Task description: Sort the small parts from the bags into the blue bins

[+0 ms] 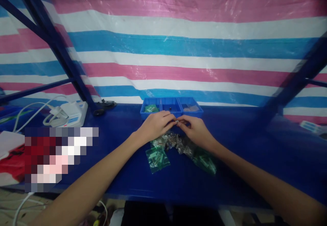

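Observation:
My left hand (157,124) and my right hand (193,129) meet above the blue table, their fingertips pinched together. Between them is a small shiny piece (176,121), too small to name. Just below my hands lies a pile of clear plastic bags (176,142) with small metal parts inside. A green-tinted zip bag (157,158) holding screws or pins and pale plugs lies flat in front of the pile. Another green-tinted bag (206,162) rests by my right forearm. Right behind my hands stands a blue three-compartment tray (171,109).
In the tray's left compartment sits a green bag (151,108); a small dark piece (170,108) lies in the middle one. To the left are a white power strip (76,115) with cables and a red item (12,163). Blue metal posts (67,64) and a striped sheet (184,49) stand behind.

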